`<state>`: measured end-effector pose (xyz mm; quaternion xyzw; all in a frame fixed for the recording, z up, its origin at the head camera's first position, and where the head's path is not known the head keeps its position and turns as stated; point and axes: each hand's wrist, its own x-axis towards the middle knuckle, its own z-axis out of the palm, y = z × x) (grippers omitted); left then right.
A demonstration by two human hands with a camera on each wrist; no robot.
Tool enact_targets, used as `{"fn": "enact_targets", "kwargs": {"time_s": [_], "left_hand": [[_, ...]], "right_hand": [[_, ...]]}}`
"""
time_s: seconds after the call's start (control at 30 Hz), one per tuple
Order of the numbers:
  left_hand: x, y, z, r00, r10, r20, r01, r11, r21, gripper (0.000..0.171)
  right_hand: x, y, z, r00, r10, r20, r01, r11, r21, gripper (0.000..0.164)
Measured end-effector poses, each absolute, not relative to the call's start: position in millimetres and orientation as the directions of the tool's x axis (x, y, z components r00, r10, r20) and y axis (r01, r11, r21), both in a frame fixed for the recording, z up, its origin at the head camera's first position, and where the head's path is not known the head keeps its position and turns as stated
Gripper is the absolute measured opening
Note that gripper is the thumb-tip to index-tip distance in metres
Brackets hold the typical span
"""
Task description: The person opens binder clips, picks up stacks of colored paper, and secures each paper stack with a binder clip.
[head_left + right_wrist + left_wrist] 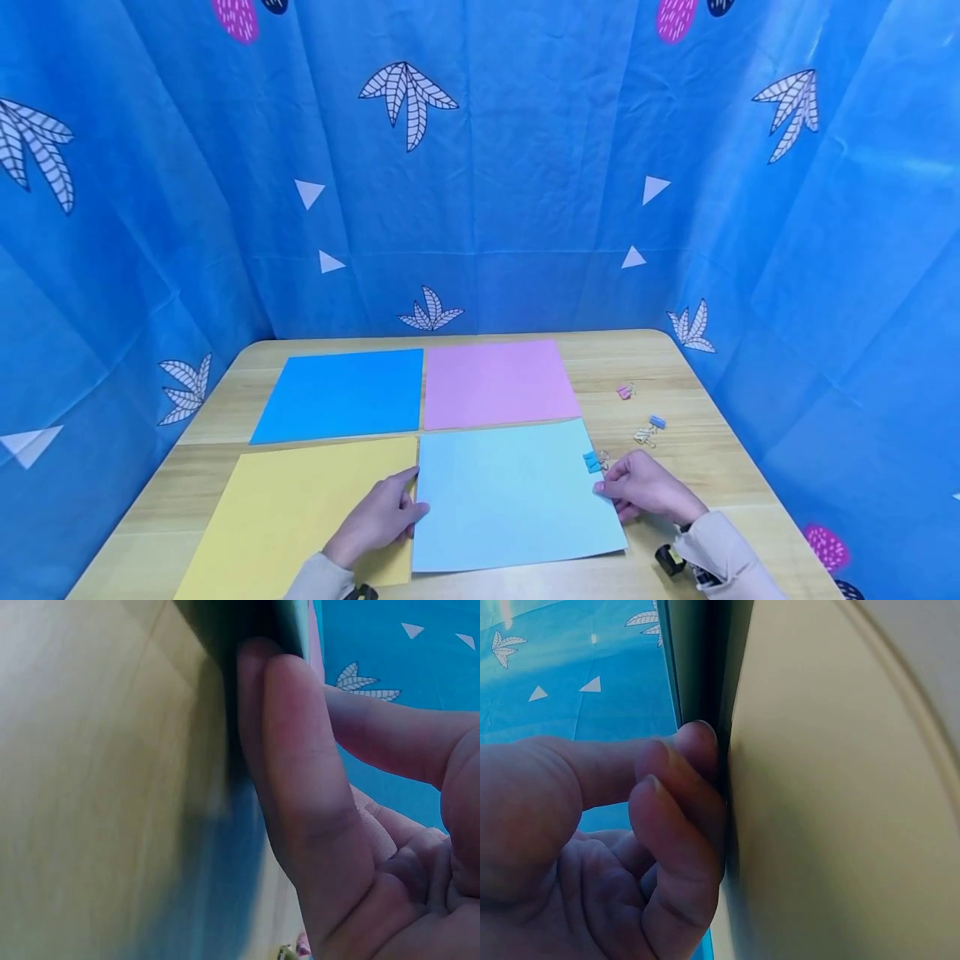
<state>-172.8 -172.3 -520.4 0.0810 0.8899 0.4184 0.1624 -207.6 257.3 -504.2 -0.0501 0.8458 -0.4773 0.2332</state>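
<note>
In the head view a light blue sheet of paper (510, 496) lies at the front centre. My left hand (382, 517) pinches its left edge, with the thumb on top and fingers beneath; that hand is over the yellow sheet (300, 508). At the opposite edge, my right hand (645, 485) pinches the paper between thumb and fingers. Just above the right fingertips, a turquoise binder clip (595, 462) sits at the sheet's right edge; whether it grips the paper I cannot tell. Both wrist views show fingers (679, 825) and fingers (307, 765) against the paper's edge.
Behind lie a bright blue sheet (341, 396) and a pink sheet (498, 383). A pink clip (625, 392), a blue clip (657, 422) and a whitish clip (645, 436) rest on the wooden table (720, 467), right of the sheets. A blue patterned curtain (525, 208) surrounds the table.
</note>
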Motion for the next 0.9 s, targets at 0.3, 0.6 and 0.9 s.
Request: {"fn": "enact_targets", "kwargs": {"time_s": [0.3, 0.6, 0.9], "left_hand": [[-172.1, -172.5, -517.6, -0.938, 0.270, -0.218, 0.014, 0.657, 0.754, 0.071], [-177.8, -184.4, -509.4, -0.944, 0.266, -0.197, 0.010, 0.618, 0.786, 0.060], [-209.9, -193.4, -500.4, -0.955, 0.255, -0.154, -0.002, 0.511, 0.860, 0.051]], "right_hand": [[-207.3, 260.6, -498.6, -0.892, -0.306, -0.332, 0.110, 0.564, -0.818, 0.020], [-211.6, 267.4, -485.4, -0.883, -0.319, -0.343, 0.089, 0.605, -0.791, 0.027], [-246.1, 272.7, -464.6, -0.912, -0.269, -0.309, 0.095, 0.594, -0.799, 0.033]]}}
